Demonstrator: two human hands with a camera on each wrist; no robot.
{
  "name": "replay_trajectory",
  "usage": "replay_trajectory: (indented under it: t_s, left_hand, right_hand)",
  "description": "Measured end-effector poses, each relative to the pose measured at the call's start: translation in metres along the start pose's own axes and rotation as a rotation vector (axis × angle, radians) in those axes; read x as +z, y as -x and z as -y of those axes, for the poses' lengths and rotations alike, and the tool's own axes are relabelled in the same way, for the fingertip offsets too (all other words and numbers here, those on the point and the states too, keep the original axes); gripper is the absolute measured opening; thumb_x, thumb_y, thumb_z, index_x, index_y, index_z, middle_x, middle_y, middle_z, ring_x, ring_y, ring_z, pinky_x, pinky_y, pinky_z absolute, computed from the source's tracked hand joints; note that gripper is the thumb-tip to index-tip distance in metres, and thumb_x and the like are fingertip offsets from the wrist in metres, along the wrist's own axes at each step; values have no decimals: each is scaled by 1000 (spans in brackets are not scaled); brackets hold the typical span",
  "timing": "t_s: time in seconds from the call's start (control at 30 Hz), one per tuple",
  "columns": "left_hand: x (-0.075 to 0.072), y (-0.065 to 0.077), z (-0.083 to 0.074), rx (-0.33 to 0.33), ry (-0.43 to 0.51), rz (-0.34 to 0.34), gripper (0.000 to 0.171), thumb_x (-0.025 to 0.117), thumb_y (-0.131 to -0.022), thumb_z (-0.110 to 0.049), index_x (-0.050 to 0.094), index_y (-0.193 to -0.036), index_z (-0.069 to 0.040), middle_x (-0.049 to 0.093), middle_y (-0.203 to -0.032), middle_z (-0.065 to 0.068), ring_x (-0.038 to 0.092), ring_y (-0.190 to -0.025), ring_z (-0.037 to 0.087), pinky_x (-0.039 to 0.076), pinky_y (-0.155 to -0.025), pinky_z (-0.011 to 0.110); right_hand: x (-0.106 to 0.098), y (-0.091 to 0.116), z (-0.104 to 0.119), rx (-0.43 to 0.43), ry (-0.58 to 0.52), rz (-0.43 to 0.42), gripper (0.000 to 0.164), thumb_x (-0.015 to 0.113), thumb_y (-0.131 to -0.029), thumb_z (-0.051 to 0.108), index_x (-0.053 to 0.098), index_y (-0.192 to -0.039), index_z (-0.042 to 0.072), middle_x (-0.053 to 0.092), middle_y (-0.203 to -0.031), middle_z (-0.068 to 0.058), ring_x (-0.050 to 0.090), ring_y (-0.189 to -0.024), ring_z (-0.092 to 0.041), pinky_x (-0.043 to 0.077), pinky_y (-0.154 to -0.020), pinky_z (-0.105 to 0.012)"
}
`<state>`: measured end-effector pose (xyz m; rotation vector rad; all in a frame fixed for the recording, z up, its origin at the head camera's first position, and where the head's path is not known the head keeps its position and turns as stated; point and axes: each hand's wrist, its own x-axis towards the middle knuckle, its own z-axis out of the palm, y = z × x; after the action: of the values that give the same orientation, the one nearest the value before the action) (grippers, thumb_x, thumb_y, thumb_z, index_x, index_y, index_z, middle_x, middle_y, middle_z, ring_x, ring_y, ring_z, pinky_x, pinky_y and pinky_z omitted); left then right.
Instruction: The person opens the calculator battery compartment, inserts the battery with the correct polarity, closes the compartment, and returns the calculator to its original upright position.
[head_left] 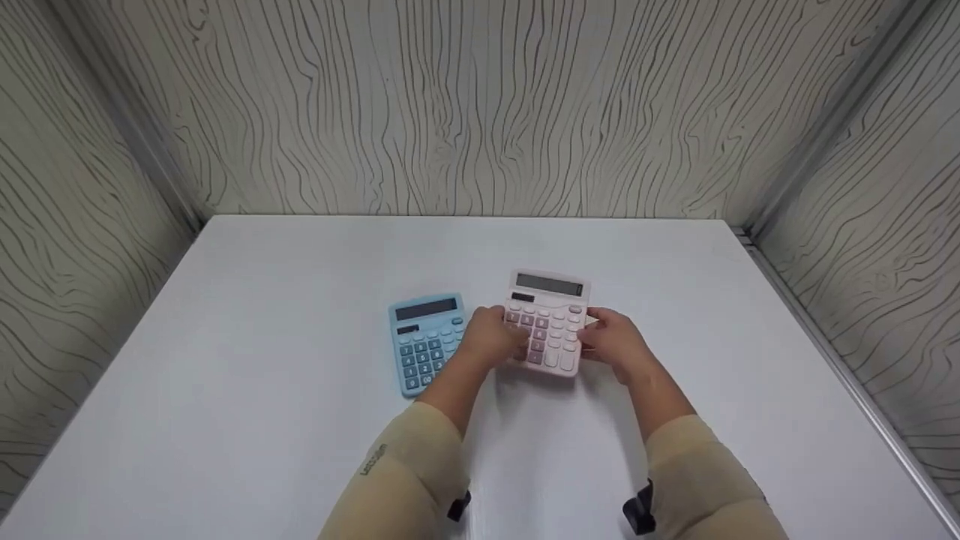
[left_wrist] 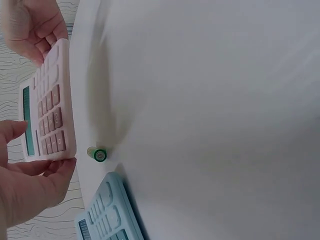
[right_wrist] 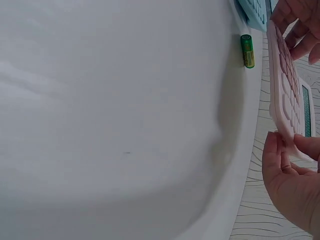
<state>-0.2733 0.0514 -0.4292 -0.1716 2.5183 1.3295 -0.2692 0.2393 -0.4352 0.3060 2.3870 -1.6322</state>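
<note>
A person's left hand [head_left: 491, 339] and right hand [head_left: 616, 343] pinch opposite edges of a pink calculator [head_left: 556, 322], raised right of the blue calculator [head_left: 424, 341]; only wrist views reveal a green battery [right_wrist: 247, 51] near the blue calculator

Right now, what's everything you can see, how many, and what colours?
Table: one, white, across the middle
Walls: three, pale with dark lines, around the table
Corner strips: two, grey, where walls meet
Blue calculator: one, blue, lying on the table
Pink calculator: one, pink, held above the table
Battery: one, green, on the table near the blue calculator
Sleeves: two, beige, bottom of the head view
Black pieces: two, black, by the sleeves
Left hand: one, bare, gripping the pink calculator's left side
Right hand: one, bare, gripping its right side
</note>
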Motion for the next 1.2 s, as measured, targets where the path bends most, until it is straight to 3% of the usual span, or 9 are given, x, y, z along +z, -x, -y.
replay_trajectory:
  t_s: [0.17, 0.43, 0.7, 0.93, 1.2]
  left_hand:
    - [-1, 4, -1, 54, -123, -42, 78, 66, -80, -38, 30, -142, -7, 37, -137, 12, 41, -124, 25, 34, -103, 37]
    - [2, 11, 3, 109, -241, -125, 108, 74, -66, -55, 17, -146, -11, 28, -142, 11, 36, -121, 25, 38, -101, 36]
    - [4, 13, 8, 150, -356, -197, 133, 67, -46, -78, 13, -147, -10, 27, -139, 11, 33, -120, 26, 37, -101, 39]
    - [4, 13, 10, 130, -382, -214, 137, 66, -43, -79, 8, -147, -13, 27, -136, 14, 31, -120, 29, 35, -101, 44]
    - [1, 15, 10, 120, -354, -203, 129, 69, -51, -73, 8, -148, -14, 27, -137, 14, 32, -118, 28, 39, -97, 44]
  right_hand:
    - [7, 2, 5, -27, -60, 46, 49, 46, -91, 2, 31, -137, 0, 49, -106, -16, 61, -89, -21, 53, -79, -32]
    - [17, 6, 11, -34, -148, 90, 53, 50, -90, 1, 26, -136, 6, 48, -110, -17, 61, -92, -24, 52, -80, -34]
    - [26, 9, 20, -40, -174, 108, 57, 54, -87, 0, 25, -135, 11, 49, -110, -17, 60, -91, -25, 53, -78, -33]
    - [33, 11, 28, -74, -169, 132, 58, 60, -85, 3, 27, -132, 13, 52, -108, -16, 61, -90, -24, 53, -75, -33]
    - [35, 11, 29, -111, -189, 143, 57, 62, -85, 5, 30, -132, 13, 53, -107, -16, 61, -93, -25, 52, -80, -35]
